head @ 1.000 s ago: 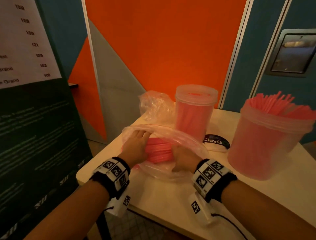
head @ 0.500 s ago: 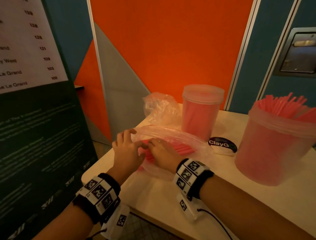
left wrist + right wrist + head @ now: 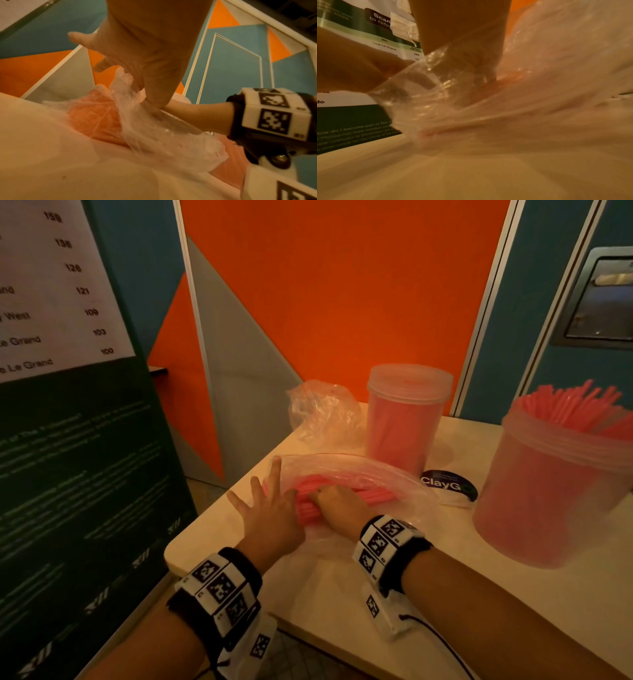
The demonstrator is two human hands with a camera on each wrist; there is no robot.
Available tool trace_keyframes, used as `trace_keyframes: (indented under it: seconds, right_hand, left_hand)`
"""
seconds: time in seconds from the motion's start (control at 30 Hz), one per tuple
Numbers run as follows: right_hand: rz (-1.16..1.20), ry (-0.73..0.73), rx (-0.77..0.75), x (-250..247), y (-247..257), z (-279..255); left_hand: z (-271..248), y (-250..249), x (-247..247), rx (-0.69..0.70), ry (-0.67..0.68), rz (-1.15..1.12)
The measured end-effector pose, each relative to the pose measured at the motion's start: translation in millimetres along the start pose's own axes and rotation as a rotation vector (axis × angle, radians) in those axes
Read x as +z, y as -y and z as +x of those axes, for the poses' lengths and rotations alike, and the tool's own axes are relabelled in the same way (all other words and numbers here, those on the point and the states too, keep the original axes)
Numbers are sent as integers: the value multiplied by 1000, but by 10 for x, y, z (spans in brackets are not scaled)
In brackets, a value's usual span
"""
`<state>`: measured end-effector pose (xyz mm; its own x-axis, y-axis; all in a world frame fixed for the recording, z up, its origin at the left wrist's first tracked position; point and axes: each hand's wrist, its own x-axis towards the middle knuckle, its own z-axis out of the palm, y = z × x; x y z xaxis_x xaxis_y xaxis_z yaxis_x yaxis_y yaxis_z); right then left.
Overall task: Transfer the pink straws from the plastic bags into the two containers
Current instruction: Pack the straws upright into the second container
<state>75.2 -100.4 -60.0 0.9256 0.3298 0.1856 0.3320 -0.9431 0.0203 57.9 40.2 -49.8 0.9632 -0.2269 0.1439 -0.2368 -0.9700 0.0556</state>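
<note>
On the cream table (image 3: pixel 342 604), the right hand (image 3: pixel 337 505) curls around the bundle of pink straws (image 3: pixel 308 501) inside the clear plastic bag (image 3: pixel 370 474), while the left hand (image 3: pixel 270 508) pinches the bag's edge (other fingers splayed).

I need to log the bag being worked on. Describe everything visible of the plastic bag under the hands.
The clear plastic bag is thin, crinkled film, lying flat on the table's near corner, in front of the lidded container. A bundle of pink straws lies lengthwise inside. The left hand pinches its open end, other fingers spread; the right hand reaches inside onto the straws.
</note>
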Motion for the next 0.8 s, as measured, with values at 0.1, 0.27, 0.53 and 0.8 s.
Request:
trace_keyframes:
  seconds: [0.1, 0.27, 0.53, 0.8]
  right_hand:
    - [95, -6, 10, -19, -80, -31]
    - [282, 17, 70, -57, -189, -58]
    - [401, 64, 18, -668, -354, -262]
    - [526, -61, 70, -997, -463, -385]
  left_hand:
    - [-57, 1, -51, 18, 5, 79]
    - [-69, -2, -131, 40, -6, 131]
    - [-12, 91, -6, 69, 39, 136]
    - [22, -112, -23, 387, -492, -85]
